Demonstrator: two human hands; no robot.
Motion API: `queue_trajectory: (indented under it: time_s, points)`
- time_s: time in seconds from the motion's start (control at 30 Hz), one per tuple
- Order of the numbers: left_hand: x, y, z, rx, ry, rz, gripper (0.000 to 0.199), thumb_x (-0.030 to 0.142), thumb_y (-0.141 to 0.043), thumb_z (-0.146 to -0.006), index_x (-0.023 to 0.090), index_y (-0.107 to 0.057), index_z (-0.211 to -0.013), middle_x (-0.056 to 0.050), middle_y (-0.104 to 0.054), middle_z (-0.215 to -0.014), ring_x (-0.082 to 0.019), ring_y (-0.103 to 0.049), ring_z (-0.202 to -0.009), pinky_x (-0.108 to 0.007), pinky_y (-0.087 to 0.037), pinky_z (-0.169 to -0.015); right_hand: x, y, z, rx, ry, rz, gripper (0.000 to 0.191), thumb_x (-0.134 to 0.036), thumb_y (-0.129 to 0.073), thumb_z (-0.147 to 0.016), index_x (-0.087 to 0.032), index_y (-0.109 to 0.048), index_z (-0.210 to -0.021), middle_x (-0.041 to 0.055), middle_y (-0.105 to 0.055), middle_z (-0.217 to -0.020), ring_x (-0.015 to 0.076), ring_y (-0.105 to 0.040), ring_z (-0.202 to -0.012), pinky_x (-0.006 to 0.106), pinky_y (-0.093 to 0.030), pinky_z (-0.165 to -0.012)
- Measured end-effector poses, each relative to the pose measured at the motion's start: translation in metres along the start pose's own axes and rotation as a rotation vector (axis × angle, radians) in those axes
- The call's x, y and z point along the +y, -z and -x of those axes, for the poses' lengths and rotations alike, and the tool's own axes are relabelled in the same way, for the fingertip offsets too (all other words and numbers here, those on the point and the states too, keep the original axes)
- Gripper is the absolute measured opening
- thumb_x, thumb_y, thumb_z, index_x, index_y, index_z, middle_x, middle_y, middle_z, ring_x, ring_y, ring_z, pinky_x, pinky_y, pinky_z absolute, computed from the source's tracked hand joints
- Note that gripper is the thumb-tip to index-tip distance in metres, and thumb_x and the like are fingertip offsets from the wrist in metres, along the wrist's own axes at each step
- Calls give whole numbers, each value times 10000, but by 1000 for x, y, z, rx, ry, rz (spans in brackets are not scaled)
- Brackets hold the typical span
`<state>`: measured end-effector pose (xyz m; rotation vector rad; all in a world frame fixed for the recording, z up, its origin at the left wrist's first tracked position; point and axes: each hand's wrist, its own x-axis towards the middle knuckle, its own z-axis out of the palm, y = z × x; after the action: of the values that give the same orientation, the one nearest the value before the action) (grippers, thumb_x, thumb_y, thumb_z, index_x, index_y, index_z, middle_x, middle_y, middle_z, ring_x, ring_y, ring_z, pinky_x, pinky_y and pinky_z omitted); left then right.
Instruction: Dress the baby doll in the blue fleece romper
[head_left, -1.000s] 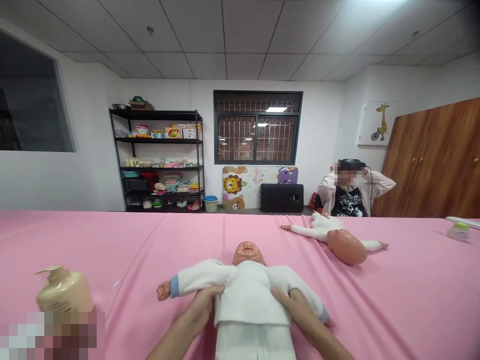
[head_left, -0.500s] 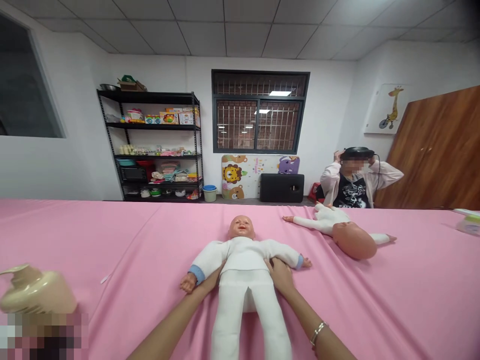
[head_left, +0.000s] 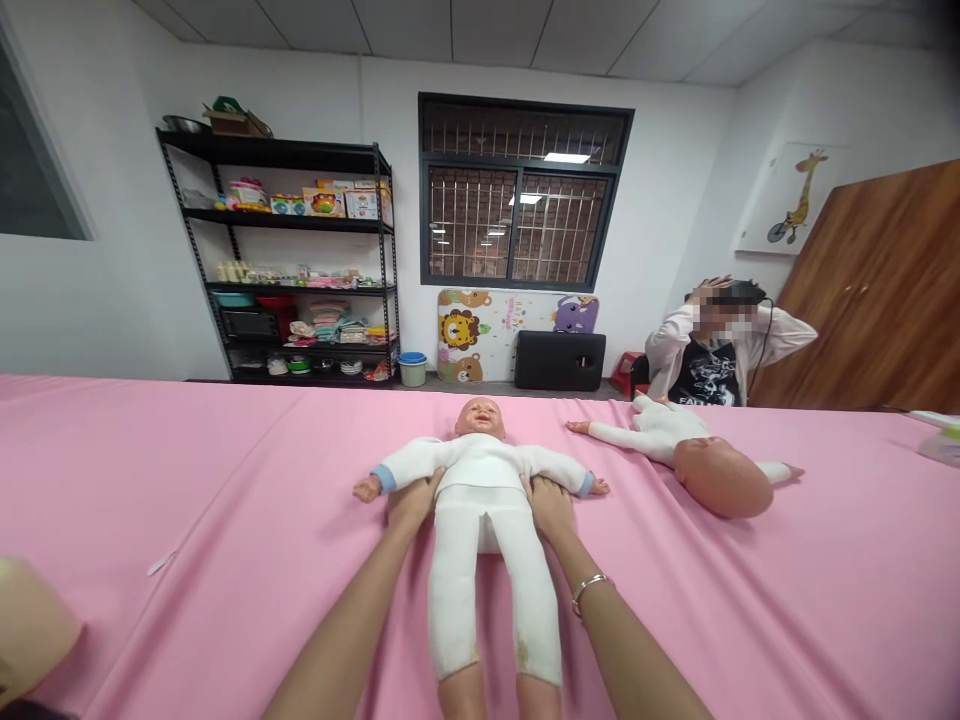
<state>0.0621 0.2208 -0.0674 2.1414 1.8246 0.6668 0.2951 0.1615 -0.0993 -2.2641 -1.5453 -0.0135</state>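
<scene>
We have the doll (head_left: 484, 480) lying on its back in the middle of the pink sheet (head_left: 187, 470), head away from us. Our left hand (head_left: 411, 500) and right hand (head_left: 550, 503) press against its sides at the waist, fingers curled round the white suit; how far they wrap underneath is hidden. The doll's feet are cut off at the bottom edge. A second doll (head_left: 690, 460) lies near to the right, face turned away. Only a corner of a beige bottle (head_left: 30, 630) shows at the left.
</scene>
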Motion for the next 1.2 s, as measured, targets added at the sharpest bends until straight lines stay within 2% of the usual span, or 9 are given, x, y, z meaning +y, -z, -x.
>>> queue_trajectory:
  time_s: [0.13, 0.27, 0.37, 0.47, 0.57, 0.77, 0.97, 1.1, 1.2]
  points:
    - [-20, 3, -7, 100, 20, -168, 486, 469, -296, -886, 119, -611, -1006, -159, -589, -1098, -324, -462, -1101, -466, -283, -976, 9, 2, -4, 6, 49, -75, 468, -436, -249, -926, -147, -612, -988, 120, -608, -1066, 258, -528, -1029, 359, -334, -896]
    - [-46, 13, 1, 95, 28, -226, 447, 366, -289, -870, 100, -559, -1106, -162, -516, -1222, -315, -417, -1154, -474, -272, -977, 17, 4, 5, -9, 132, -312, 503, -479, -215, -919, -188, -625, -944, 73, -637, -985, 209, -566, -926, 283, -385, -790]
    - [-58, 23, 13, 70, 22, -258, 465, 375, -283, -861, 104, -539, -1140, -163, -464, -1281, -324, -356, -1210, -516, -238, -990, 19, 4, 16, -20, 205, -387, 464, -448, -234, -915, -191, -614, -984, 56, -626, -1025, 188, -555, -958, 254, -394, -794]
    - [-65, 31, 27, 36, 22, -276, 497, 421, -267, -859, 149, -498, -1204, -134, -403, -1345, -325, -274, -1270, -558, -194, -1002, 19, 5, 28, -32, 274, -281, 416, -375, -268, -908, -175, -591, -1079, 68, -571, -1159, 192, -499, -1082, 272, -363, -903]
    - [-70, 37, 42, -7, 23, -299, 551, 464, -239, -861, 177, -412, -1299, -112, -331, -1403, -313, -218, -1305, -573, -162, -1013, 20, 5, 43, -67, 277, -104, 453, -356, -302, -900, -142, -483, -1256, 94, -427, -1333, 223, -355, -1245, 329, -260, -1032]
    - [-82, 51, 84, -58, -13, -335, 588, 481, -222, -864, 200, -318, -1372, -89, -237, -1455, -294, -192, -1326, -545, -150, -1037, 24, 14, 89, -119, 285, 44, 500, -370, -232, -920, -159, -372, -1350, 70, -299, -1417, 244, -249, -1309, 391, -217, -1069]
    - [-76, 71, 158, -119, -98, -355, 591, 484, -237, -867, 202, -307, -1382, -74, -230, -1458, -285, -181, -1335, -529, -142, -1055, 33, 47, 163, -184, 323, 51, 499, -390, -219, -924, -194, -339, -1368, 49, -279, -1427, 230, -219, -1327, 432, -199, -1083]
    - [-60, 89, 234, -229, -218, -312, 590, 504, -246, -868, 229, -291, -1388, -44, -195, -1467, -275, -144, -1348, -520, -120, -1073, 49, 71, 239, -171, 337, 12, 538, -471, -221, -912, -209, -345, -1366, 43, -256, -1432, 242, -210, -1333, 462, -205, -1087]
    - [-56, 90, 303, -293, -322, -193, 567, 523, -299, -852, 291, -324, -1369, 4, -210, -1457, -275, -137, -1350, -521, -87, -1089, 66, 73, 307, -114, 381, -43, 534, -507, -283, -886, -269, -346, -1360, 10, -274, -1418, 246, -246, -1321, 473, -243, -1084]
